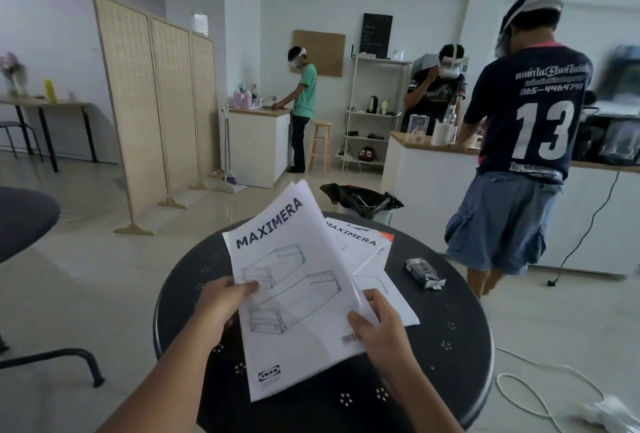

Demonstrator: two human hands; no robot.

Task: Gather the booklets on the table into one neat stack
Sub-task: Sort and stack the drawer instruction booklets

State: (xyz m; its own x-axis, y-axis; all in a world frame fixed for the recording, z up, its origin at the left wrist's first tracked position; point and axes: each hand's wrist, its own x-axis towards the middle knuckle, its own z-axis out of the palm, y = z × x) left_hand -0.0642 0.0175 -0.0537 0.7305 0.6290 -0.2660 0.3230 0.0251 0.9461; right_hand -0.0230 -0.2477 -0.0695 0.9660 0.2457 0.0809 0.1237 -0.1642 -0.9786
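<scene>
I hold a white MAXIMERA booklet (294, 294), with more booklets behind it, raised above the round black table (450, 346). My left hand (221, 304) grips its left edge, thumb on the cover. My right hand (377, 325) pinches the lower right edge near the barcode. Two more white booklets lie flat on the table behind: one with a MAXIMERA title (360, 242) and one partly under it (391, 297). An orange-red corner (386, 236) shows beneath them.
A small black and silver packet (424, 273) lies on the table's right side. A person in a numbered shirt (519, 155) stands close beyond the table. A bin with a black bag (360, 198) stands behind. White cables (540, 394) trail on the floor at right.
</scene>
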